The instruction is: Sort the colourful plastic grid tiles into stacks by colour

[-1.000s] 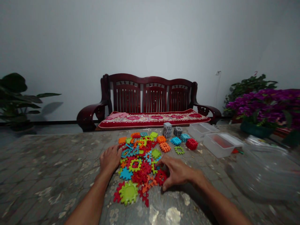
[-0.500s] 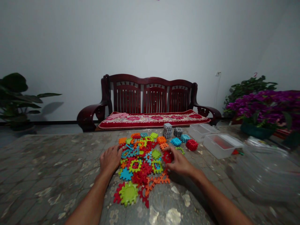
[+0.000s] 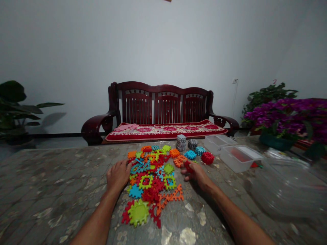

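Note:
A loose pile of toothed plastic building pieces covers the middle of the table, among them a green square frame [image 3: 145,177], a blue piece [image 3: 136,191] and a lime panel [image 3: 138,213] at the near end. My left hand [image 3: 118,175] rests at the pile's left edge, fingers extended and loosely together. At the right edge, my right hand [image 3: 198,175] holds a red toothed piece [image 3: 188,166] between thumb and fingers; the hand partly hides it. Just beyond lie orange pieces [image 3: 179,161]. Several sorted stacks stand behind: a red stack [image 3: 207,158], a blue stack [image 3: 190,155] and a grey stack [image 3: 181,143].
Two clear plastic boxes, one farther back [image 3: 217,141] and one nearer [image 3: 236,163], stand right of the stacks. A large clear container [image 3: 286,194] sits at the right, near purple flowers [image 3: 286,112]. A wooden bench [image 3: 167,90] lies beyond the table [image 3: 63,183].
My right hand has picked the red piece off the pile's right edge and drawn slightly right, turning with it. My left hand stays in place. The view has shifted slightly.

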Motion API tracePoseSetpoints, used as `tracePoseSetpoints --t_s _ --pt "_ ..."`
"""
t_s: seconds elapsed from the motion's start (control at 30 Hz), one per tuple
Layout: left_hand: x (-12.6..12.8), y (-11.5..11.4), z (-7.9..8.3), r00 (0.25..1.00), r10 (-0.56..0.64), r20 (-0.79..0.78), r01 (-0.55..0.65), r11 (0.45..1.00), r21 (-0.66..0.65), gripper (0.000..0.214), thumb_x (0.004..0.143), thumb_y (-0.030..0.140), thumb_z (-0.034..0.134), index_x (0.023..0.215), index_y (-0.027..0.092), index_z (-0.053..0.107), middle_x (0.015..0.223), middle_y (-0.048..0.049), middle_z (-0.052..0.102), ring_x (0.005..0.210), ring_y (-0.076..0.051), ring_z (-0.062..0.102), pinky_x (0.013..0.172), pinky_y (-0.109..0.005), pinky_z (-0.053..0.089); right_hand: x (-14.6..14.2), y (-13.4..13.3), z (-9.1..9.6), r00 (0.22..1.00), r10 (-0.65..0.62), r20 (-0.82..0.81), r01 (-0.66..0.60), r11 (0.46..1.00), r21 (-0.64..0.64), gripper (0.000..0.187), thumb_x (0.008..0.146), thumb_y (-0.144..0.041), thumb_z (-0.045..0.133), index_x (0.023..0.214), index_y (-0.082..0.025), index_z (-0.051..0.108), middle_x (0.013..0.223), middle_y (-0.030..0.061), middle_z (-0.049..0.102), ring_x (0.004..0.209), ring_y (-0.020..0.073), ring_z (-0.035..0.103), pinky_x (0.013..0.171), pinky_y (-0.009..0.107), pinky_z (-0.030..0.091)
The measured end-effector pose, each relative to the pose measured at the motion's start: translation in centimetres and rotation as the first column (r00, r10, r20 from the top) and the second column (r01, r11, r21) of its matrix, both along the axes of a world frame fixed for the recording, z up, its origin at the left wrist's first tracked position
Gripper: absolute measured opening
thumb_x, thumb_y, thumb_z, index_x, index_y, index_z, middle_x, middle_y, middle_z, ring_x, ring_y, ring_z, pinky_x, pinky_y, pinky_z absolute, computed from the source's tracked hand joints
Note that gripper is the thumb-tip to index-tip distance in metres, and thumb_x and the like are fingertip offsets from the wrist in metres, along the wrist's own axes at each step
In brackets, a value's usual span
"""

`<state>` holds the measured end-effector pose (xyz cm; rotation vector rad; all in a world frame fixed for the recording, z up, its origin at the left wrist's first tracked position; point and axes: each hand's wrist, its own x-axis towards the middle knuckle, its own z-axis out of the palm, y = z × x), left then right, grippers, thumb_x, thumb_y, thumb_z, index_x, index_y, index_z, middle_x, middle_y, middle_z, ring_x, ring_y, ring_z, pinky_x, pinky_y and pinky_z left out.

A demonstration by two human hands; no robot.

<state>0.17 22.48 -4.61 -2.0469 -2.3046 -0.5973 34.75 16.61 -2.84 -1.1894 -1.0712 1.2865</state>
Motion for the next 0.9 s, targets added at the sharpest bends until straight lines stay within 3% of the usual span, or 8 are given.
tracePoseSetpoints --t_s 0.13,0.27,0.33,0.4,0.5,0.6,0.73,0.9 --pt "0.1 0.0 0.1 1.000 0.008 -0.008 -0.008 1.000 -0.014 0.048 0.099 0.038 0.031 0.130 0.023 0.064 0.136 -0.0111 0.066 0.124 -0.028 0.059 0.110 -0.047 0.037 0.7 -0.4 0.8 0.984 0.009 0.175 -0.012 1.000 0.015 0.033 0.072 -0.052 0.055 0.076 -0.020 0.062 0.069 0.0038 0.064 0.053 0.0143 0.055 0.042 0.023 0.041" --pt "0.1 0.0 0.0 1.000 0.013 0.009 -0.013 1.000 -0.019 0.048 0.100 0.039 0.031 0.131 0.023 0.064 0.138 -0.0104 0.065 0.126 -0.028 0.058 0.111 -0.047 0.036 1.8 -0.5 1.4 0.918 0.113 0.380 -0.117 0.993 -0.014 0.028 0.072 -0.047 0.059 0.064 -0.020 0.060 0.055 -0.0012 0.056 0.046 0.0103 0.046 0.044 0.022 0.036" --pt "0.0 0.0 0.0 1.000 0.010 0.011 -0.010 1.000 -0.011 0.048 0.100 0.039 0.031 0.131 0.023 0.064 0.137 -0.0106 0.065 0.126 -0.028 0.057 0.111 -0.048 0.036 2.3 -0.3 1.3 0.886 0.113 0.450 -0.122 0.993 -0.011 0.023 0.068 -0.042 0.066 0.068 -0.019 0.064 0.059 0.0000 0.060 0.052 0.0128 0.052 0.051 0.025 0.043" --pt "0.0 0.0 0.0 1.000 0.010 0.005 -0.010 1.000 -0.006 0.049 0.100 0.039 0.031 0.131 0.023 0.064 0.136 -0.0112 0.066 0.126 -0.028 0.058 0.110 -0.047 0.037 2.7 0.0 1.0 0.833 -0.004 0.553 -0.064 0.993 0.103 0.022 0.065 -0.035 0.070 0.080 -0.019 0.071 0.075 0.0039 0.069 0.067 0.0186 0.062 0.065 0.032 0.051" --pt "0.0 0.0 0.1 1.000 0.003 -0.008 -0.003 1.000 -0.003 0.049 0.100 0.038 0.030 0.131 0.022 0.064 0.135 -0.0114 0.067 0.125 -0.027 0.059 0.110 -0.046 0.038 3.3 0.2 0.6 0.707 -0.163 0.688 -0.009 0.971 0.239 0.033 0.065 -0.027 0.069 0.097 -0.021 0.075 0.099 0.0077 0.074 0.092 0.0260 0.068 0.086 0.041 0.053" --pt "0.1 -0.1 0.2 1.000 0.007 -0.008 -0.007 1.000 -0.005 0.047 0.099 0.038 0.032 0.130 0.024 0.065 0.135 -0.0101 0.067 0.125 -0.027 0.059 0.110 -0.046 0.037 4.1 0.1 0.8 0.642 -0.113 0.758 -0.070 0.976 0.206 0.041 0.063 -0.026 0.072 0.104 -0.021 0.076 0.108 0.0081 0.074 0.099 0.0280 0.067 0.092 0.043 0.052" --pt "0.1 -0.1 0.3 1.000 0.012 0.001 -0.012 1.000 -0.015 0.047 0.099 0.038 0.032 0.130 0.024 0.065 0.136 -0.0102 0.066 0.126 -0.027 0.058 0.111 -0.046 0.036 4.8 -0.5 1.3 0.526 0.024 0.850 -0.248 0.960 0.127 0.064 0.052 -0.026 0.082 0.115 -0.023 0.074 0.112 0.0054 0.074 0.101 0.0279 0.066 0.093 0.040 0.051" --pt "0.1 -0.1 0.2 1.000 0.002 0.002 -0.002 1.000 -0.014 0.050 0.100 0.038 0.029 0.131 0.021 0.064 0.137 -0.0124 0.065 0.127 -0.028 0.058 0.111 -0.047 0.037 4.4 -0.9 1.7 0.400 0.035 0.916 -0.313 0.945 0.100 0.055 0.061 -0.019 0.072 0.116 -0.021 0.073 0.110 0.0071 0.074 0.098 0.0254 0.065 0.089 0.036 0.050"
